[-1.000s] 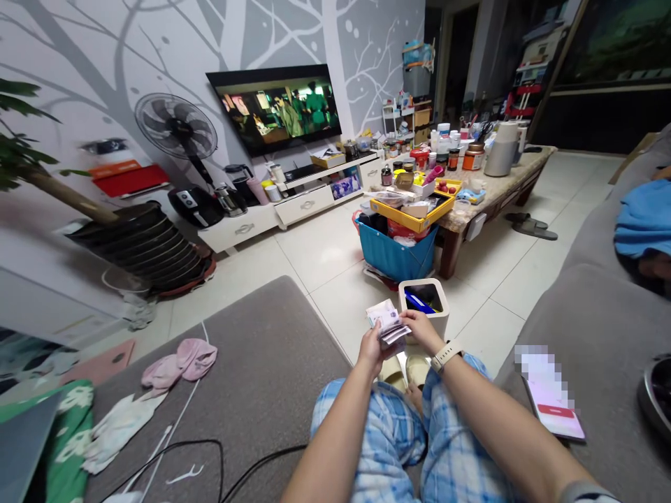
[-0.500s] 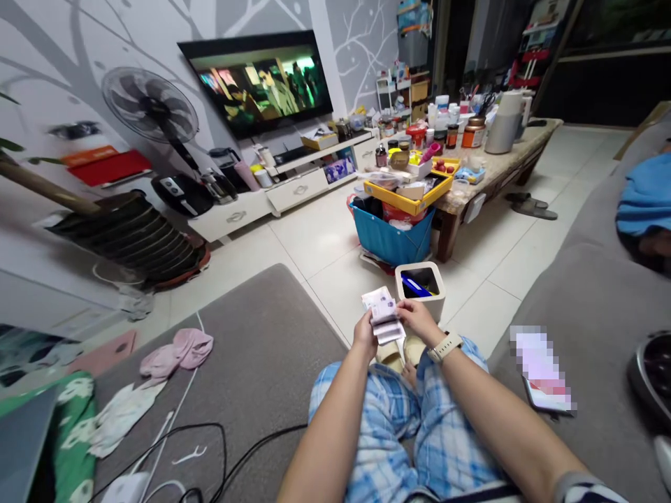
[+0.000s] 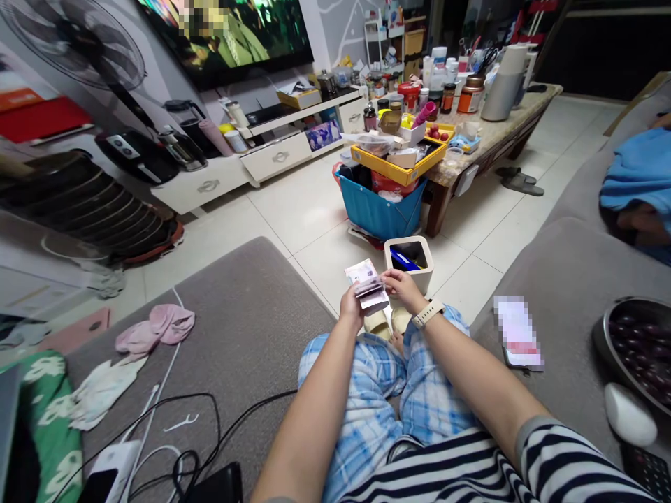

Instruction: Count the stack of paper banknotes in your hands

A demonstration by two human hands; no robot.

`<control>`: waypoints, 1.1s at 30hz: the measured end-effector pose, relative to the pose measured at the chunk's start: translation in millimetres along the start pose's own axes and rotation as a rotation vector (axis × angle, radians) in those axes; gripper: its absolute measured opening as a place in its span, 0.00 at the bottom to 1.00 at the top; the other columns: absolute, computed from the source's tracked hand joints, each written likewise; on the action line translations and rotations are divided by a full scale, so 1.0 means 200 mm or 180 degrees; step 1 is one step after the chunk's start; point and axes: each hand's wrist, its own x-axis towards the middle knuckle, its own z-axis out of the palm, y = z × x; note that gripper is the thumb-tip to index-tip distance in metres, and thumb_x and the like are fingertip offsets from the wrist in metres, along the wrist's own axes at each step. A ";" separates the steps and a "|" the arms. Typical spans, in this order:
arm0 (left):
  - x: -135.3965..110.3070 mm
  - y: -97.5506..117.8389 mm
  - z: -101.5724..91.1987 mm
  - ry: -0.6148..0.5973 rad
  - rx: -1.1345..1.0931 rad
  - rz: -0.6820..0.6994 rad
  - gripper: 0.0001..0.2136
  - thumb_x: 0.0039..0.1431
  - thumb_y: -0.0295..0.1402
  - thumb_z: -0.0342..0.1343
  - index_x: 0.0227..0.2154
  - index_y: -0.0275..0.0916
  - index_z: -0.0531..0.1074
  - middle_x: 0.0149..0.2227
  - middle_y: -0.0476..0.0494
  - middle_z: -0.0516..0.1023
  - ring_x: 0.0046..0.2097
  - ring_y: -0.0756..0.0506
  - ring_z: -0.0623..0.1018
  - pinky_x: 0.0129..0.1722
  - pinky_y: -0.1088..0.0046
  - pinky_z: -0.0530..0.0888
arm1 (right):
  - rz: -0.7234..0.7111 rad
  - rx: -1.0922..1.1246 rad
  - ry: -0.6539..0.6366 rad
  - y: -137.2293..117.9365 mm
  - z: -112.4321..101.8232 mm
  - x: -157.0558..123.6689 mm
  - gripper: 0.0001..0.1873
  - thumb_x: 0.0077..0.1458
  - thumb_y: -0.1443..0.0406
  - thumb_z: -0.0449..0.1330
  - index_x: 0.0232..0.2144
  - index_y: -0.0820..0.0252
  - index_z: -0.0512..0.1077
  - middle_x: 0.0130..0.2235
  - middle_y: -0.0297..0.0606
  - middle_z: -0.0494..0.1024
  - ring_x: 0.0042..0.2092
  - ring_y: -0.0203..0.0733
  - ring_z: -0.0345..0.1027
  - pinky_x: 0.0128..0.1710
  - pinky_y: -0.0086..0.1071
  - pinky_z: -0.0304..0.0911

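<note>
Both hands are held out over my knees, above the floor. My left hand (image 3: 350,308) grips a small stack of banknotes (image 3: 365,283) from the left side. My right hand (image 3: 402,288), with a pale watch on its wrist, pinches the top notes at their right edge. Just beyond the hands stands a small white bin (image 3: 408,260) with a blue item inside. My slippers (image 3: 386,321) show under the hands.
I sit on a grey sofa (image 3: 246,328). A phone (image 3: 516,335) and a metal bowl of dark fruit (image 3: 637,342) lie to my right, cables (image 3: 172,447) and pink socks (image 3: 157,327) to my left. A blue bin (image 3: 380,209) and a cluttered low table (image 3: 472,133) stand ahead.
The view has tilted down, so the TV and fan have slid up and the bowl and my striped shirt have come into sight. Both hands still hold the banknotes.
</note>
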 end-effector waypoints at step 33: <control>0.04 -0.02 0.01 0.0196 -0.0165 0.0254 0.10 0.56 0.34 0.56 0.33 0.30 0.75 0.31 0.37 0.81 0.34 0.42 0.81 0.40 0.67 0.75 | -0.0138 -0.0504 0.0032 0.10 -0.02 0.06 0.17 0.41 0.53 0.66 0.26 0.60 0.69 0.25 0.32 0.70 0.28 0.37 0.61 0.29 0.31 0.55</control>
